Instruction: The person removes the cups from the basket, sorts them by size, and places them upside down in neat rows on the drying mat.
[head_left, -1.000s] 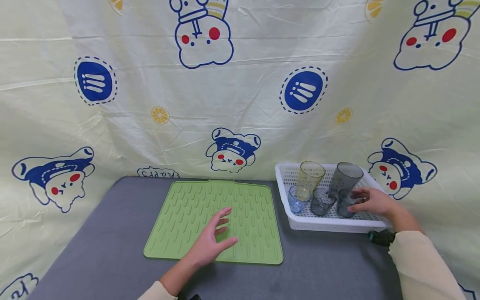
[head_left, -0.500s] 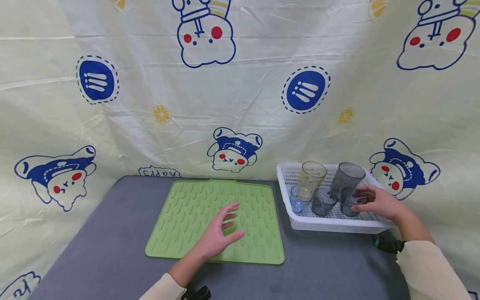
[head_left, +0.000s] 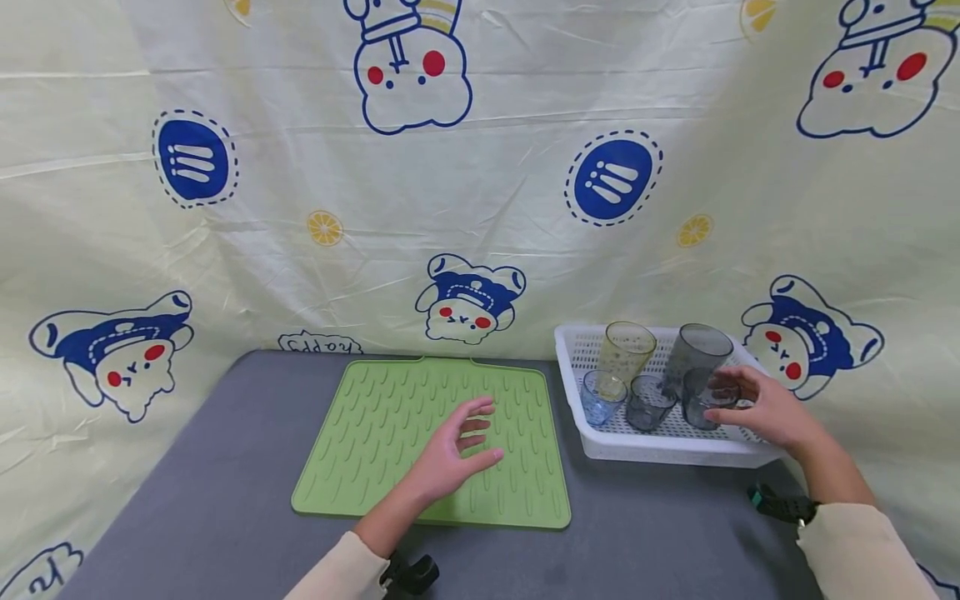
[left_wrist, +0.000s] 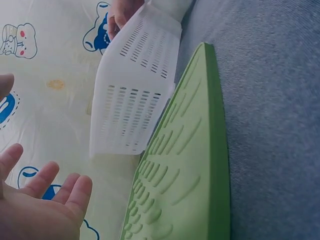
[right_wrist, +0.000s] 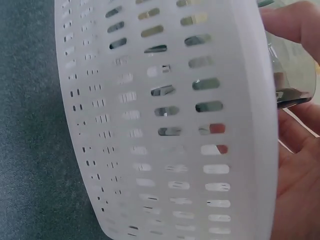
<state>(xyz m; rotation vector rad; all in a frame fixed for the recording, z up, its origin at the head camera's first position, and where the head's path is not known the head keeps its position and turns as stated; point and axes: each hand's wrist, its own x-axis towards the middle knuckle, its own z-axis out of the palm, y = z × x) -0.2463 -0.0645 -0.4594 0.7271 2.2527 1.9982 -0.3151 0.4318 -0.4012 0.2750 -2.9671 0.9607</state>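
In the head view my right hand reaches over the right side of a white basket and grips a small dark grey drinking glass from its right, thumb in front and fingers behind. The right wrist view shows this glass between thumb and fingers, partly hidden by the basket's wall. Around it in the basket stand a tall grey glass, a yellowish glass, a small blue glass and another small grey glass. My left hand hovers over a green ridged mat, fingers apart and holding nothing.
The mat lies on a grey tabletop, left of the basket. A pale patterned curtain hangs behind the table and along its left side. The basket's perforated wall rises between the right wrist camera and the glasses.
My left hand has moved right and farther over the mat. My right hand has closed in on the small grey glass, which sits slightly higher and further right in the view.
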